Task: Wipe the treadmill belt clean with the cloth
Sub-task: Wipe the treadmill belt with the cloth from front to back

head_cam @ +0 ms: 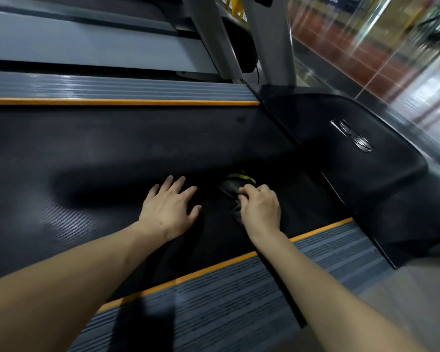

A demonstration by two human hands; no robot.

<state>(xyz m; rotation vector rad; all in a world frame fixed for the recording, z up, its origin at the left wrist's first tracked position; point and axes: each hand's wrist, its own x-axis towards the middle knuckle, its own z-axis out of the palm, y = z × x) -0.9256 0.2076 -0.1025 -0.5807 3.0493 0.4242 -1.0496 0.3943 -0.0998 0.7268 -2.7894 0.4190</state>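
The black treadmill belt (112,153) stretches across the middle of the head view, textured and dusty at the left. A dark cloth with a yellow-green stripe (233,185) lies bunched on the belt near its front end. My right hand (261,208) grips the cloth with curled fingers and covers most of it. My left hand (170,207) rests flat on the belt just left of the cloth, fingers spread.
Grey ribbed side rails with orange edging run along the belt, one far (117,91) and one near (239,295). The glossy black motor cover (341,153) sits at the right. Grey uprights (214,34) rise behind. Another treadmill stands beyond, glass wall at right.
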